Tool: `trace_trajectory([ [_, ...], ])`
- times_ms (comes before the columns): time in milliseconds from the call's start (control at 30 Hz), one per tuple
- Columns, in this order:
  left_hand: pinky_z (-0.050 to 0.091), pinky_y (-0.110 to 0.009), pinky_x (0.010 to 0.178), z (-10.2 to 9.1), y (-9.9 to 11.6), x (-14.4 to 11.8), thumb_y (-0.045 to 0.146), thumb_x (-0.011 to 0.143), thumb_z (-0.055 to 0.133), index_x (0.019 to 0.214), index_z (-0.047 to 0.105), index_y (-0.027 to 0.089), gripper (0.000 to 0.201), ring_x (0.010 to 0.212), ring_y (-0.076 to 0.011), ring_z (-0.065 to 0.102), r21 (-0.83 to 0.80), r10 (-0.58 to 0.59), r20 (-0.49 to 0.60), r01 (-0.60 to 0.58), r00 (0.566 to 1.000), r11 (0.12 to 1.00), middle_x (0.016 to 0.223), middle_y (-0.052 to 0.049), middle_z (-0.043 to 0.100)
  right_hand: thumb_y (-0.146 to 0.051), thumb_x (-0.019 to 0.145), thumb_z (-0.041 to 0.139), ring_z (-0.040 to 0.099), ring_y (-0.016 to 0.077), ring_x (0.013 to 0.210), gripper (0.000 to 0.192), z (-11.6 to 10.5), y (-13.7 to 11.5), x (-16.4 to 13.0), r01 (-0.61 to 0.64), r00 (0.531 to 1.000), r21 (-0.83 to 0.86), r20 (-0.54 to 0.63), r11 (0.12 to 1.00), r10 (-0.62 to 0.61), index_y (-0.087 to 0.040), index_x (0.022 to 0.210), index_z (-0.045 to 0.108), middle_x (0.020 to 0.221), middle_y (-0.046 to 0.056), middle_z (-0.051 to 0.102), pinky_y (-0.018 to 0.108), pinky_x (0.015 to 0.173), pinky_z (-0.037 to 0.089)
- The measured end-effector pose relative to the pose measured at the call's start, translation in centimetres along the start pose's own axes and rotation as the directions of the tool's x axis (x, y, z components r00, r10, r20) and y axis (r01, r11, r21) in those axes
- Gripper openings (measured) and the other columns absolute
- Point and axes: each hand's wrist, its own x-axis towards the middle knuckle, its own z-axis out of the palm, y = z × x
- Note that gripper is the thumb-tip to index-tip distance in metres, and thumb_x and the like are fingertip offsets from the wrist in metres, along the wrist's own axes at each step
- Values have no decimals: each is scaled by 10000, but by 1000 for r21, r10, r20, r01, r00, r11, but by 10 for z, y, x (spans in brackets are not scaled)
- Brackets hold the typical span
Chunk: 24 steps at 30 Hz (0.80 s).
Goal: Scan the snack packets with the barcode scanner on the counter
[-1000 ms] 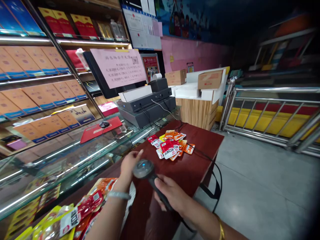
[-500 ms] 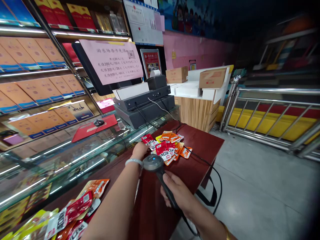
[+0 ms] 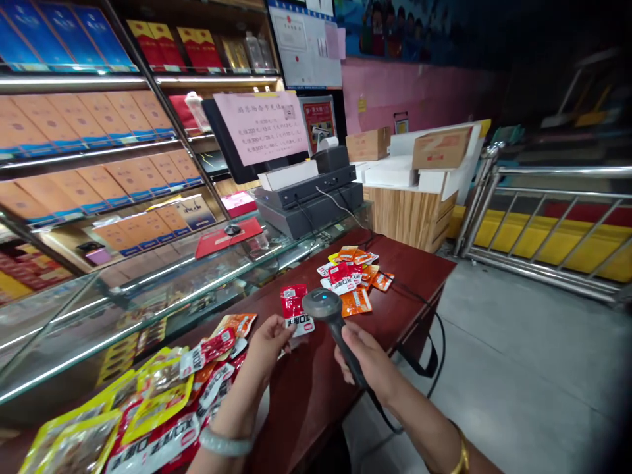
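Pinched in my left hand [image 3: 270, 342] is the lower edge of a red-and-white snack packet [image 3: 295, 304], its printed code facing up. My right hand [image 3: 368, 359] is wrapped round the handle of a dark grey barcode scanner [image 3: 322, 304], whose head is just right of that packet and shows a small blue light. Beyond the scanner lies a pile of red and orange snack packets [image 3: 347, 275] on the dark red table [image 3: 409, 263]. At the lower left, nearer my left forearm, a second heap holds red-and-white packets [image 3: 172, 431] and yellow-edged packets [image 3: 83, 438].
A glass display counter [image 3: 197, 280] runs along the left, carrying a red mat [image 3: 228, 238], a mouse [image 3: 232, 228] and a cash register [image 3: 311, 204]. Boxed goods fill the shelves [image 3: 89, 148]. A metal railing [image 3: 553, 217] stands right; the scanner's cable [image 3: 439, 336] loops beside the table.
My left hand has drawn a red-and-white packet back from the far pile towards me. The scanner has shifted slightly right and up in the view, which has turned left.
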Motion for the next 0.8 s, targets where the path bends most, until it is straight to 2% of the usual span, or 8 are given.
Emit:
trace_trajectory([
  [167, 338, -209, 465, -19, -1, -52, 663, 603, 799, 689, 488, 224, 545, 415, -90, 460, -69, 34, -29, -36, 999, 997, 461, 106, 448, -804, 807, 622, 386, 74, 387, 610, 29, 8, -11, -9, 992, -32, 128, 999, 13, -220, 937, 505, 541, -98, 504, 215, 407, 326],
  [367, 323, -221, 463, -35, -3, -83, 704, 600, 755, 692, 457, 236, 562, 419, -88, 419, -102, -5, -59, -1, 998, 995, 487, 100, 454, -825, 781, 630, 378, 73, 402, 635, 50, 23, -17, -77, 979, -63, 184, 995, 87, -222, 931, 500, 560, -93, 500, 221, 415, 343],
  [433, 329, -230, 467, -47, -6, -89, 725, 604, 723, 696, 438, 246, 565, 416, -99, 425, -50, -44, -97, 39, 994, 998, 482, 98, 448, -829, 772, 637, 379, 73, 403, 647, 53, 29, -18, -91, 977, -69, 185, 993, 103, -221, 949, 505, 561, -95, 498, 219, 415, 339],
  [500, 325, -240, 464, -66, -8, -94, 722, 660, 664, 724, 452, 252, 519, 424, -127, 459, 91, -107, -193, 126, 975, 988, 484, 80, 479, -835, 764, 638, 383, 74, 399, 668, 56, 34, -18, -102, 977, -78, 181, 992, 115, -216, 984, 514, 558, -97, 500, 217, 412, 332],
  [567, 337, -255, 474, -90, -10, -100, 666, 764, 586, 782, 496, 255, 421, 474, -170, 535, 298, -141, -342, 250, 929, 921, 545, 39, 577, -841, 754, 641, 389, 75, 399, 704, 59, 37, -19, -121, 975, -82, 176, 989, 134, -208, 1040, 527, 558, -99, 509, 215, 413, 328],
  [667, 415, -307, 558, -126, -13, -105, 586, 868, 492, 859, 551, 253, 339, 643, -243, 663, 576, -66, -525, 411, 848, 707, 757, -48, 723, -844, 728, 660, 400, 76, 419, 749, 59, 40, -19, -149, 970, -70, 181, 986, 160, -197, 1085, 544, 570, -99, 515, 214, 425, 337],
  [700, 435, -326, 578, -135, -14, -105, 607, 873, 485, 880, 563, 248, 367, 688, -270, 687, 630, -68, -525, 440, 848, 640, 821, -78, 746, -846, 721, 664, 403, 76, 426, 747, 57, 40, -19, -153, 969, -68, 185, 986, 163, -197, 1074, 550, 575, -98, 514, 216, 431, 342],
  [800, 472, -387, 631, -142, -11, -103, 721, 859, 437, 989, 578, 222, 535, 815, -353, 719, 698, 3, -616, 544, 788, 466, 984, -169, 756, -845, 733, 653, 399, 72, 426, 721, 48, 40, -19, -146, 971, -69, 179, 987, 156, -200, 1042, 560, 583, -100, 507, 220, 438, 353],
])
